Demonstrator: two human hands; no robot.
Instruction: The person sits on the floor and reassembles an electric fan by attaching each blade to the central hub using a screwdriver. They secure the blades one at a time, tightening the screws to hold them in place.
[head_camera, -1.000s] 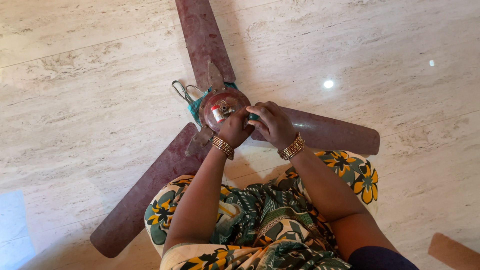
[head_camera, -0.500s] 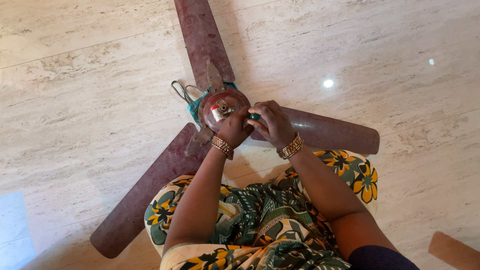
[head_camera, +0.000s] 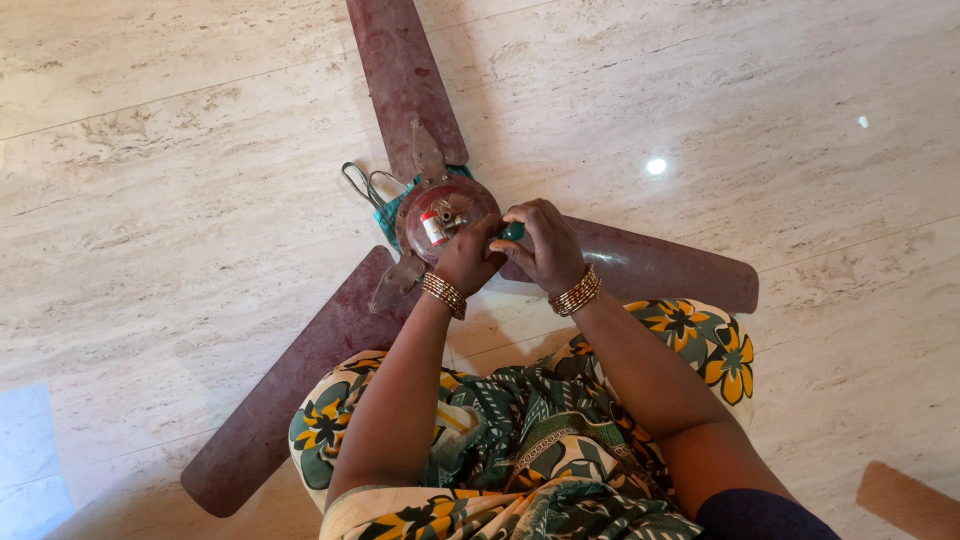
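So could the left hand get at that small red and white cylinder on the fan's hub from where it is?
Probably yes. The left hand rests at the hub's near edge, and the red and white cylinder sits exposed just beyond its fingers. The right hand, gripping a green-handled tool, is off to the side, not between them.

1. Fan hub (head_camera: 445, 215) on marble floor (head_camera: 180, 220); three maroon blades radiate from it: far blade (head_camera: 400, 70), near-left blade (head_camera: 290, 390), right blade (head_camera: 660, 265).
2. Open floor lies between the blades, widest at left and far right.
3. Loose wires (head_camera: 362, 185) and a teal cloth crowd the hub's left edge.
4. Left hand (head_camera: 468, 258) and right hand (head_camera: 545, 245) block the hub's near side.
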